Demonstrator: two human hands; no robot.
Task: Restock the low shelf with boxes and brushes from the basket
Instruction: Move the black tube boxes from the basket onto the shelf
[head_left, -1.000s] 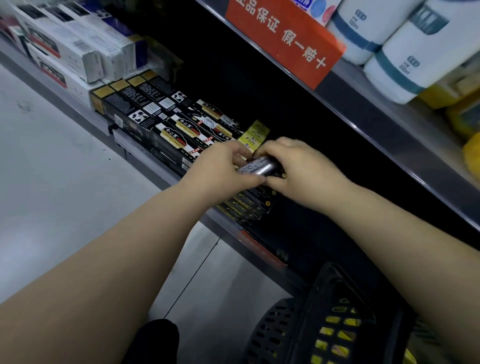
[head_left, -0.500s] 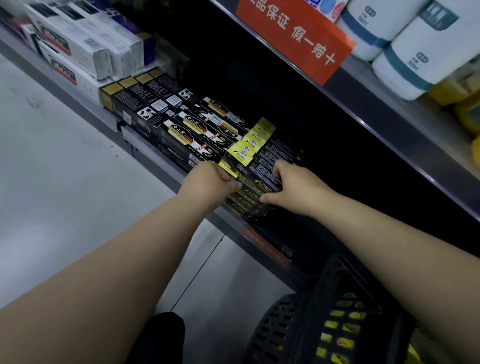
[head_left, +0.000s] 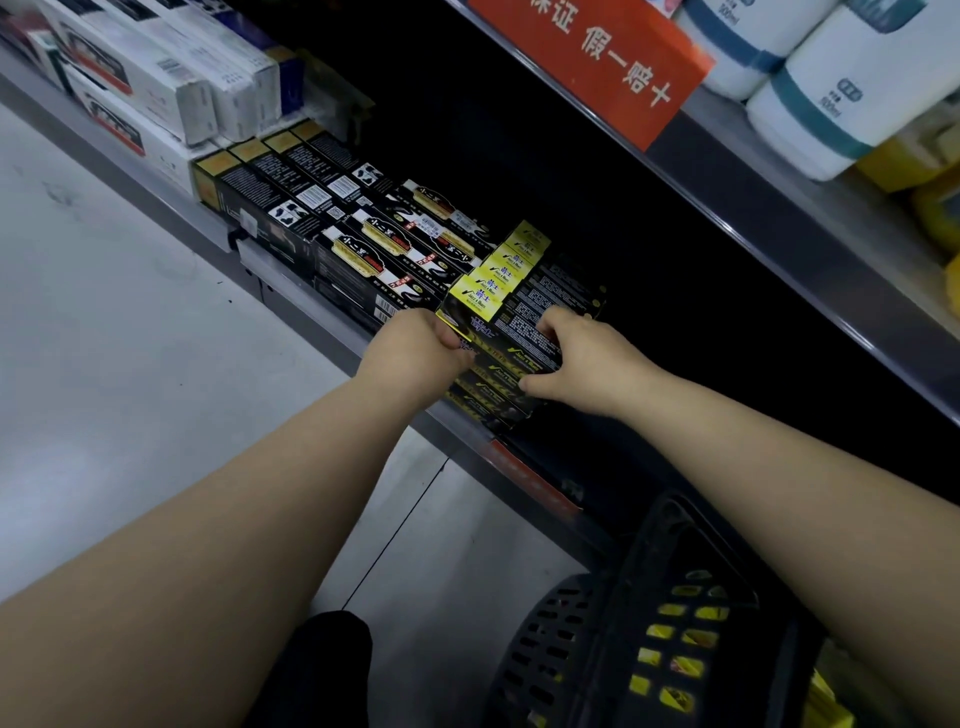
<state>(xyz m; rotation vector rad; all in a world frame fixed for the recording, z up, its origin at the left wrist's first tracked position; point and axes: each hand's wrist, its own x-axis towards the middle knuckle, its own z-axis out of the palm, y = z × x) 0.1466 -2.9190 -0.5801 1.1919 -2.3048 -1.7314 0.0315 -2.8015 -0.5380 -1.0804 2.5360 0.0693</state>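
Note:
A stack of black-and-yellow boxes (head_left: 519, 332) lies on the low shelf (head_left: 322, 317), yellow ends toward the left. My left hand (head_left: 415, 353) grips the stack's near left end with curled fingers. On the right side of the stack sits my right hand (head_left: 582, 358), fingers curled over the top box and thumb at the front edge. The dark plastic basket (head_left: 597, 649) stands on the floor at lower right, with yellow-marked boxes showing through its holes.
Black boxes with gold ends (head_left: 332, 218) fill the shelf left of the stack, and white boxes (head_left: 156, 88) lie further left. An upper shelf with an orange sign (head_left: 613, 62) and white bottles (head_left: 831, 93) overhangs. Grey floor (head_left: 130, 364) lies to the left.
A second ago both hands held a silvery box above the stack. They came down onto the stack; since half a second ago they have barely shifted.

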